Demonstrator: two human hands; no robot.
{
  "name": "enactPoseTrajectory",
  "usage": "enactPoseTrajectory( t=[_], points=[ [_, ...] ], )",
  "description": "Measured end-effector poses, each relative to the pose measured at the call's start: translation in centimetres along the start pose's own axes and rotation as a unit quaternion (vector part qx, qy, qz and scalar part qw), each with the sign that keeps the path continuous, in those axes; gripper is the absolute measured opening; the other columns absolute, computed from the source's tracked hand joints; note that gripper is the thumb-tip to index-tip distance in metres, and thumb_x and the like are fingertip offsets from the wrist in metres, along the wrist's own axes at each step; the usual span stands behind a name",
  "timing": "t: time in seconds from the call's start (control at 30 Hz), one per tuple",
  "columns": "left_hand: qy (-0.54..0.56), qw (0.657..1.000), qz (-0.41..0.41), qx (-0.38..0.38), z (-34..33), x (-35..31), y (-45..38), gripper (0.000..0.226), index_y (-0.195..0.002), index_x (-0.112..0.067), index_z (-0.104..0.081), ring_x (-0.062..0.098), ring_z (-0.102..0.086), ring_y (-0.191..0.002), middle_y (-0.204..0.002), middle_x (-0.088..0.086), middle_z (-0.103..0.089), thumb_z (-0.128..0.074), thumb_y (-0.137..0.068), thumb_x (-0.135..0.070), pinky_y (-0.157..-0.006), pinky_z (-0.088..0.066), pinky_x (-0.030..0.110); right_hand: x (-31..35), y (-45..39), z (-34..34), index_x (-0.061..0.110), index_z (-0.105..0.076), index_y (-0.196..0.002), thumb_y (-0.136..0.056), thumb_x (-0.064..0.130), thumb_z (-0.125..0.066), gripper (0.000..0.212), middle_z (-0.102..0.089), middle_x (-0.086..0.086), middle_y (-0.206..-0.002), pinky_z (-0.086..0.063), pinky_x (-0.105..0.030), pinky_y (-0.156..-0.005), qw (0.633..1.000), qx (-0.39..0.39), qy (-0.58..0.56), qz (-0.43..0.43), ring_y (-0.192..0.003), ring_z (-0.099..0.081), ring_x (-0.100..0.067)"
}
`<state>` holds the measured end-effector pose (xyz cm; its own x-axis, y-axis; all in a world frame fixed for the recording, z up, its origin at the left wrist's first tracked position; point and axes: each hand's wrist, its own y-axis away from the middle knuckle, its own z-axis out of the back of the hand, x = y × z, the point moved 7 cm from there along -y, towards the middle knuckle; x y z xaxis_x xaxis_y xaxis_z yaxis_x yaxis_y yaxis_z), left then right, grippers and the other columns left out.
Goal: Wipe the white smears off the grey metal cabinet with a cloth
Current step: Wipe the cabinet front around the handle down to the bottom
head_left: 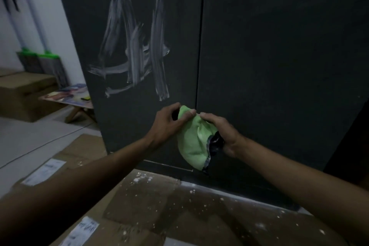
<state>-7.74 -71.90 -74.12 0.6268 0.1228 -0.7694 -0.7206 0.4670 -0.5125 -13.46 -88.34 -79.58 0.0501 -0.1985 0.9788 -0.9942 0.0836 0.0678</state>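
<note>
Green cloth (192,142) pinched by both hands' fingers (207,116) below white smears (135,46).

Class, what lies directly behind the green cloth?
The grey cabinet, near the seam between its doors. The green cloth, held by the left hand and right hand, hides that patch.

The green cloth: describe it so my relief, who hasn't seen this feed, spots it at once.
Find the grey metal cabinet filling the view, white smears on its left door. Below them, left hand and right hand hold the green cloth bunched between them, the brightest thing there, with a dark edge.
</note>
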Motion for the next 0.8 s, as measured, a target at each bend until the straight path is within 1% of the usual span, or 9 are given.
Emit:
enactPoseTrajectory(
  t=[0.07, 0.17, 0.3, 0.37, 0.43, 0.53, 0.6, 0.7, 0.8],
  points=[
    [-0.027, 1.000, -0.002, -0.006, 0.9, -0.5, 0.5, 0.036, -0.083, -0.015, -0.071, 0.021, -0.073, -0.078, -0.080, 0.004, -0.073, -0.073, -0.096, -0.048, -0.068, -0.061, 0.043, -0.5, -0.8, -0.3, 0.003, -0.073, -0.126, -0.101, 0.039, -0.067, 0.044, -0.074, -0.021, -0.125, -0.053, -0.050, -0.107, 1.000, 0.008, 0.015, -0.014, -0.119, -0.070, -0.039],
    [-0.099, 0.995, 0.012, -0.023, 2.0, -0.6, 0.6, 0.039, -0.080, -0.014, -0.070, 0.018, -0.073, -0.075, -0.077, 0.003, -0.073, -0.070, -0.097, -0.049, -0.068, -0.061, 0.044, -1.6, -1.4, -0.5, 0.007, -0.078, -0.118, -0.096, 0.039, -0.074, 0.039, -0.078, -0.017, -0.116, -0.059, -0.046, -0.099, 0.998, 0.001, 0.034, -0.052, -0.110, -0.075, -0.034],
    [-0.204, 0.972, 0.115, 0.014, 2.5, 1.7, 0.4, 0.047, -0.086, -0.004, -0.069, 0.024, -0.074, -0.081, -0.084, 0.012, -0.074, -0.066, -0.099, -0.049, -0.076, -0.061, 0.047, -2.5, -2.0, -0.7, 0.004, -0.078, -0.111, -0.087, 0.014, -0.084, 0.027, -0.079, -0.019, -0.104, -0.063, -0.034, -0.072, 0.995, -0.065, 0.045, -0.055, -0.087, -0.079, -0.027],
    [-0.138, 0.974, 0.175, 0.042, 2.1, 3.2, 0.6, 0.046, -0.096, -0.001, -0.072, 0.032, -0.075, -0.091, -0.095, 0.018, -0.076, -0.066, -0.100, -0.046, -0.085, -0.061, 0.051, -2.5, -2.1, -0.4, 0.002, -0.075, -0.112, -0.084, 0.003, -0.085, 0.030, -0.078, -0.019, -0.100, -0.063, -0.032, -0.069, 0.991, -0.113, 0.041, -0.058, -0.084, -0.078, -0.026],
    [-0.008, 0.970, 0.230, 0.073, 1.3, 3.9, 0.5, 0.041, -0.105, 0.002, -0.071, 0.035, -0.076, -0.095, -0.103, 0.023, -0.076, -0.065, -0.102, -0.039, -0.088, -0.060, 0.053, -2.2, -2.2, 0.3, 0.001, -0.074, -0.114, -0.084, -0.002, -0.083, 0.031, -0.078, -0.020, -0.101, -0.063, -0.031, -0.066, 0.987, -0.144, 0.030, -0.067, -0.084, -0.077, -0.027],
    [0.098, 0.944, 0.290, 0.125, 0.2, 3.8, 0.1, 0.038, -0.107, 0.000, -0.073, 0.026, -0.078, -0.084, -0.099, 0.020, -0.077, -0.063, -0.104, -0.036, -0.072, -0.066, 0.039, -1.5, -2.1, 1.5, 0.002, -0.074, -0.116, -0.085, -0.002, -0.082, 0.032, -0.076, -0.019, -0.105, -0.060, -0.027, -0.060, 0.979, -0.183, 0.066, -0.066, -0.088, -0.075, -0.027],
    [0.122, 0.932, 0.314, 0.133, -0.2, 3.8, 0.7, 0.044, -0.108, 0.000, -0.076, 0.030, -0.078, -0.089, -0.100, 0.020, -0.078, -0.062, -0.104, -0.041, -0.071, -0.064, 0.037, -1.2, -2.0, 2.0, 0.001, -0.072, -0.118, -0.089, 0.006, -0.081, 0.031, -0.074, -0.018, -0.106, -0.058, -0.027, -0.057, 0.968, -0.201, 0.133, -0.069, -0.088, -0.074, -0.027],
    [0.139, 0.930, 0.330, 0.087, 0.4, 4.0, 1.7, 0.050, -0.110, 0.006, -0.075, 0.033, -0.078, -0.092, -0.102, 0.023, -0.078, -0.063, -0.103, -0.042, -0.079, -0.064, 0.042, -2.0, -1.7, 1.4, 0.006, -0.062, -0.121, -0.099, 0.036, -0.072, 0.038, -0.070, -0.016, -0.110, -0.053, -0.027, -0.053, 0.943, -0.179, 0.246, -0.132, -0.082, -0.069, -0.024],
    [0.184, 0.924, 0.336, -0.004, 2.6, 4.0, 1.8, 0.049, -0.110, 0.009, -0.071, 0.030, -0.075, -0.084, -0.101, 0.022, -0.075, -0.064, -0.104, -0.038, -0.076, -0.062, 0.040, -3.2, -0.5, 0.1, 0.018, -0.049, -0.123, -0.105, 0.064, -0.046, 0.049, -0.065, -0.020, -0.109, -0.052, -0.039, -0.072, 0.932, -0.104, 0.259, -0.232, -0.087, -0.065, -0.033]
  ],
)
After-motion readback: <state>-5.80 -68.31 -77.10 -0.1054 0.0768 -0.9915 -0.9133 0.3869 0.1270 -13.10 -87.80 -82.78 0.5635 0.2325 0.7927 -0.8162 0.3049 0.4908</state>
